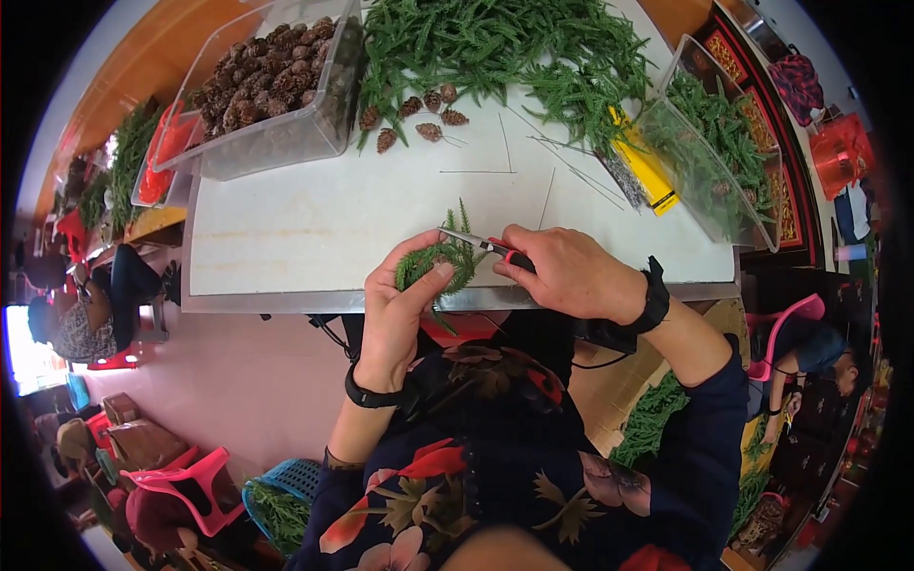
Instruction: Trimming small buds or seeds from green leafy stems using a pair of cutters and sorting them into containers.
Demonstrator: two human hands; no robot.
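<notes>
My left hand (388, 314) pinches a small bunch of green artificial pine sprigs (461, 259) at the table's near edge. In my right hand (588, 274) is a pair of pliers (468, 238) with red and black handles, its jaws pointing left across the sprigs to my left fingertips. Whether the jaws grip anything is too small to tell. Beyond my hands, several loose pine cones (428, 132) lie on the white tabletop (314, 228). Thin wires (547, 198) are scattered to their right.
A clear bin (257, 164) of pine cones stands at the far left. Green sprigs (495, 48) are heaped at the back. On the right are a yellow packet (644, 169) and another clear bin (700, 195) holding greenery. A blue basket (303, 476) sits below left; other people work at both sides.
</notes>
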